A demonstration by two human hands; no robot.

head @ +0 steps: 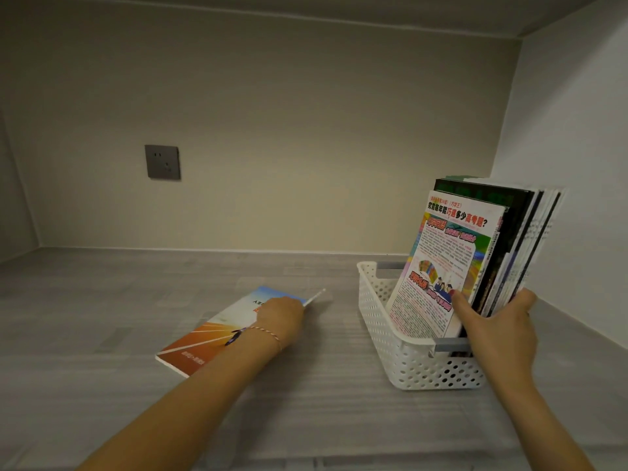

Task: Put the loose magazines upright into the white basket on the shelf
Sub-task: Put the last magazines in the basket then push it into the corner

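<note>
A white perforated basket (377,321) stands on the grey shelf at the right. Several magazines (441,260) stand upright in it, leaning to the right. My right hand (499,324) grips the near edge of that stack, thumb on the colourful front cover and fingers round the back. One loose magazine (210,334) with an orange and blue cover lies flat on the shelf left of the basket. My left hand (282,316) rests on its far right part, fingers curled over the edge; how far they wrap under it is hidden.
The shelf (102,300) is a deep grey-floored recess with a beige back wall and a white side wall close behind the basket at right. A grey wall socket (162,162) sits on the back wall at left.
</note>
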